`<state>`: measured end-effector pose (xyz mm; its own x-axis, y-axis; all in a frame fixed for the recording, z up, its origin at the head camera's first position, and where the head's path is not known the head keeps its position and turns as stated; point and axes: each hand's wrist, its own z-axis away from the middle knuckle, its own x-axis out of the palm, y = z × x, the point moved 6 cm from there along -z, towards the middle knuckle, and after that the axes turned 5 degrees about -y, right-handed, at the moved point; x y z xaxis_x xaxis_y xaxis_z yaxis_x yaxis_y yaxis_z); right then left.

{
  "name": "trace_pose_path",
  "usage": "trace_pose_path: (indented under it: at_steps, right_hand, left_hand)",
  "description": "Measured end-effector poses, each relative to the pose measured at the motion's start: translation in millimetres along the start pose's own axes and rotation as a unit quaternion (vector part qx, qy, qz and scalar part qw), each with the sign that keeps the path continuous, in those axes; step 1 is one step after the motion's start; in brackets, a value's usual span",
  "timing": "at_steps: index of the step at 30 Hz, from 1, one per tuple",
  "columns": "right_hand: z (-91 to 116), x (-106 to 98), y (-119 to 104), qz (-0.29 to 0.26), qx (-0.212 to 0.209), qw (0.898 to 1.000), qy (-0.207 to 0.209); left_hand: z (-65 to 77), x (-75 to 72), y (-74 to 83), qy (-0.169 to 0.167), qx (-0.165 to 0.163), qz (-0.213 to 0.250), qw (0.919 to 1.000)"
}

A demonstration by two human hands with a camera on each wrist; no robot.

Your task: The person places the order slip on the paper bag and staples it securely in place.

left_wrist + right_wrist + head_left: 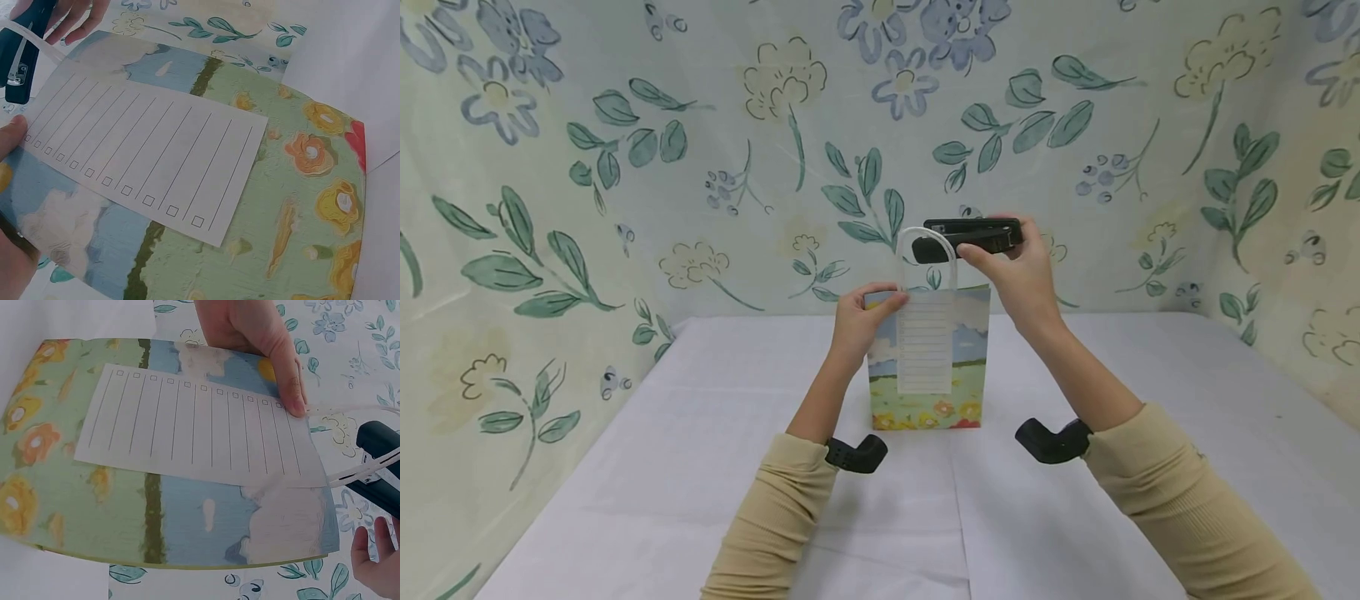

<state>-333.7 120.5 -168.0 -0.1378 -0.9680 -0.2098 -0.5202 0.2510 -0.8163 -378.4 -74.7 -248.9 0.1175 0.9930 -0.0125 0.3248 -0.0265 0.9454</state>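
A gift bag painted with sky, meadow and flowers stands upright on the table. Against its front lies a lined checklist sheet, its top near the bag's rim. My left hand pinches the sheet and the bag's top edge, thumb in front. The white handle arches above the rim. Up beside that handle, my right hand grips a black stapler, whose front end sits behind the handle loop in the head view. In the right wrist view the stapler appears apart from the sheet.
A white cloth covers the table. Floral fabric hangs behind and at both sides. Each wrist wears a black camera mount, one on the left and one on the right.
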Motion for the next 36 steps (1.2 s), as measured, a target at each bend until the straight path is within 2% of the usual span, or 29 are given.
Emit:
trace_pose_path:
  at_steps: [8, 22, 30, 36]
  right_hand:
    - [-4, 7, 1, -0.066, 0.019, 0.997, -0.029]
    - [-9, 14, 4, -0.056, 0.064, 0.994, -0.066]
    - [-9, 14, 4, -0.044, 0.038, 0.994, -0.097]
    - [-7, 14, 0, 0.001, 0.005, 0.992, -0.124]
  left_hand:
    - [-0.8, -1.0, 0.2, 0.000, 0.004, -0.012, 0.9999]
    - [-0.6, -0.8, 0.4, 0.001, -0.002, -0.018, 0.9998]
    - [-0.6, -0.6, 0.2, 0.000, -0.001, -0.018, 0.9998]
    - [-0.8, -0.3, 1.3, 0.001, 0.001, -0.020, 0.9998]
